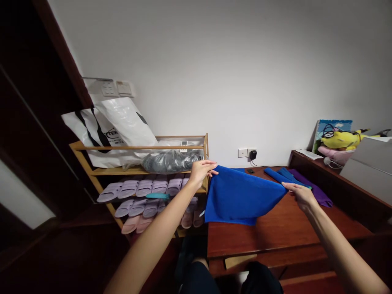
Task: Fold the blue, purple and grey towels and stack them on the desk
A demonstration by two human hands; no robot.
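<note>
A bright blue cloth hangs stretched between my two hands, above the left part of a reddish-brown wooden desk. My left hand pinches its upper left corner near the end of the shoe rack. At the opposite corner, lower and to the right, my right hand grips the cloth between thumb and fingers. A small white tag shows at the cloth's lower left edge. Behind my right hand, a rolled blue cloth and a purple cloth lie on the desk.
A wooden shoe rack stands left, holding lilac slippers, pink slippers, white bags and a dark plastic-wrapped bundle. A black plug sits in the wall socket. On the right ledge rest a yellow plush toy and grey-white boxes.
</note>
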